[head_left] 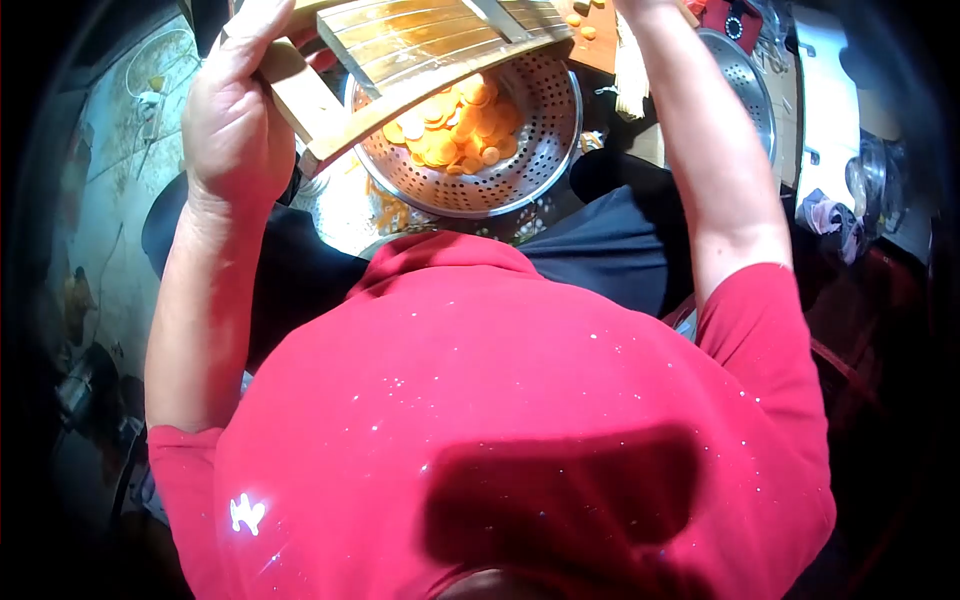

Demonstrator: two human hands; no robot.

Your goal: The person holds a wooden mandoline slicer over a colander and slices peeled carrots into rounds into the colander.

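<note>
My left hand point(238, 125) is wrapped round the end of a wooden slicer point(420, 50), a slatted board with a metal blade strip point(497, 18) across it. The slicer lies tilted above a perforated steel colander point(548, 150), hiding its far side. Inside the colander is a heap of thin orange carrot slices point(460, 130). My right forearm point(715, 130) reaches up past the colander's right side. The top edge of the picture cuts off my right hand, so its fingers and anything in them are hidden.
A second perforated steel bowl point(745, 85) stands at the right, beside my forearm. A few orange slices point(588, 33) lie on a brown board at the top. Further right are a white panel point(828, 90) and a crumpled cloth point(832, 222). My dark-trousered legs flank the colander.
</note>
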